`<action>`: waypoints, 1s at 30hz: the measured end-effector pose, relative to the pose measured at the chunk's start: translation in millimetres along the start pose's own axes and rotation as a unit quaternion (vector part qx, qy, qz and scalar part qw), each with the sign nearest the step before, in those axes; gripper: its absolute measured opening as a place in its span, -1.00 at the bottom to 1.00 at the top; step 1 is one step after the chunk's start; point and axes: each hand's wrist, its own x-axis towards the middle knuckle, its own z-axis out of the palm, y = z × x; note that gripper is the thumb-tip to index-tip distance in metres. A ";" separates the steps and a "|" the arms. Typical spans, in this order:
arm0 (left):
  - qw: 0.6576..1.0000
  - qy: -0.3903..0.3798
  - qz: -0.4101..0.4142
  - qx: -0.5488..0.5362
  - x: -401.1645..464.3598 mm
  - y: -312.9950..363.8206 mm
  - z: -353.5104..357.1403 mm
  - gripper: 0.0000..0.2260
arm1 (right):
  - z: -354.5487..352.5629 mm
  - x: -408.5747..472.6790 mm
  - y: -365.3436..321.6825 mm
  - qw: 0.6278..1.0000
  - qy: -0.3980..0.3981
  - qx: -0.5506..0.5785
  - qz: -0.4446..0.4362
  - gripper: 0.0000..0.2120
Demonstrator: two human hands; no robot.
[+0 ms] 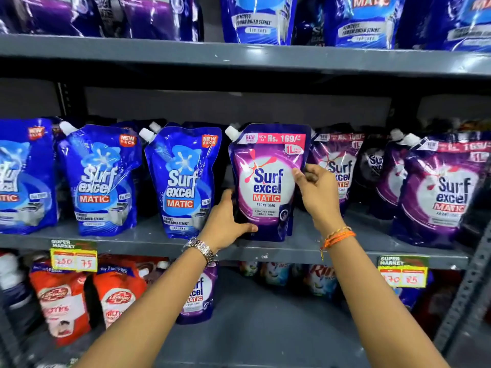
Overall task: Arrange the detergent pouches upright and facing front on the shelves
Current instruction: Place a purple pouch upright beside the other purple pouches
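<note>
A purple front-load pouch (268, 181) stands upright, label forward, on the grey middle shelf (148, 235), gripped low by the left hand (225, 221) and at its side edge by the right hand (316, 192). That hand partly hides the neighbouring purple pouch (337, 166); blue pouches (183, 179) stand left.

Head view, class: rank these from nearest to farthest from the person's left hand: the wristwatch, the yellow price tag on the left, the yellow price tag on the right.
1. Wristwatch, on the wrist just below the left hand.
2. Left yellow price tag, on the shelf edge, lower left.
3. Right yellow price tag, on the shelf edge, far right.
</note>
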 end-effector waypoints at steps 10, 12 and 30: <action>0.982 0.180 0.039 -0.052 -148.2 -134.8 1.8 -0.48 | 20.7 -190.6 56.9 0.985 0.132 0.094 -0.058 -0.69; 0.987 0.149 -0.046 -0.043 -162.5 -185.1 9.2 -0.42 | 52.8 -215.7 89.5 0.992 0.080 0.095 0.011 -0.68; 0.961 0.064 -0.259 -0.067 -93.8 -373.5 46.8 0.04 | 251.0 -180.9 263.4 0.970 -0.146 0.024 0.195 -0.79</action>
